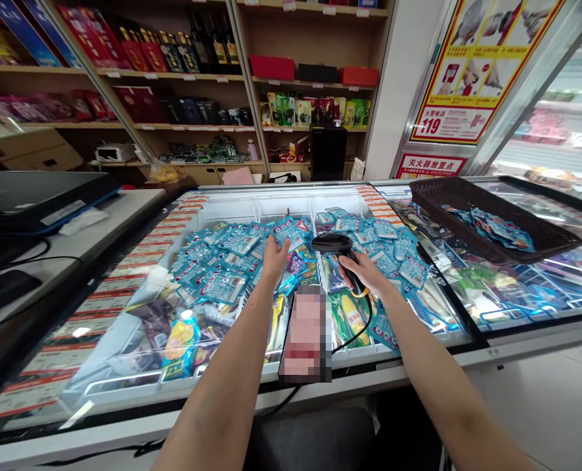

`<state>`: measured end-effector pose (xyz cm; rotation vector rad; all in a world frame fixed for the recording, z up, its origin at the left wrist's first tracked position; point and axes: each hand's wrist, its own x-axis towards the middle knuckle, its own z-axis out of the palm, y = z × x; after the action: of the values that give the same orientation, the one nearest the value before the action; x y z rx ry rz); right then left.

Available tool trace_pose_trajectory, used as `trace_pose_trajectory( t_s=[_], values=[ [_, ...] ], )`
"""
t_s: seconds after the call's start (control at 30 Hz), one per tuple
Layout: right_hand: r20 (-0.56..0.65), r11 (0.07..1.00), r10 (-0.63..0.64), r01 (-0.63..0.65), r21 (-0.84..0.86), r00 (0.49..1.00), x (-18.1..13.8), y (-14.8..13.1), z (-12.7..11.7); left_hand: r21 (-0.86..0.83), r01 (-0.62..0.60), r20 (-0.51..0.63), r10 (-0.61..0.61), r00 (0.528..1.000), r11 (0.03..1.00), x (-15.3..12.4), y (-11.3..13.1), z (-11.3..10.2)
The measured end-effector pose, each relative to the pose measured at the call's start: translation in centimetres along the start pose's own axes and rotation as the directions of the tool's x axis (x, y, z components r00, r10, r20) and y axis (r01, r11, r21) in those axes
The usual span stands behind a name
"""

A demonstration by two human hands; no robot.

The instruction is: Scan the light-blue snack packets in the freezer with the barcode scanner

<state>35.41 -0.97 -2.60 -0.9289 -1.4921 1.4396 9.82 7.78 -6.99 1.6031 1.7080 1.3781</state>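
Observation:
My right hand is wrapped around the handle of a black barcode scanner with yellow trim, its head turned to the left. My left hand has its thumb and fingers closed on the near edge of a small blue packet. The packet lies just left of the scanner's head. Many similar blue packets are spread over the freezer's glass top on the left, and another pile lies on the right. A phone with a blurred screen sits between my forearms.
A dark tray with several blue packets stands at the right. Below the glass are colourful frozen goods. The scanner's cable runs past the phone. A counter with a dark machine is at the left; stocked shelves line the back.

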Motion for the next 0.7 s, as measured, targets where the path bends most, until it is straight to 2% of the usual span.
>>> trace_pose_trajectory(
  t_s=[0.37,0.5,0.7],
  values=[
    [0.013,1.0,-0.025,0.025,-0.013,1.0,0.0,0.1,-0.2,0.028,-0.033,-0.018,0.034,0.999,0.999,-0.3,0.4,0.1],
    [-0.071,0.998,-0.035,0.039,0.058,0.997,0.2,0.3,-0.6,0.04,-0.058,-0.013,0.059,0.998,0.998,-0.1,0.6,0.0],
    [-0.196,0.983,-0.053,0.086,0.162,0.979,0.4,0.5,-1.8,0.326,-0.206,0.055,0.199,0.978,0.923,1.2,-0.4,-1.5]
  ],
)
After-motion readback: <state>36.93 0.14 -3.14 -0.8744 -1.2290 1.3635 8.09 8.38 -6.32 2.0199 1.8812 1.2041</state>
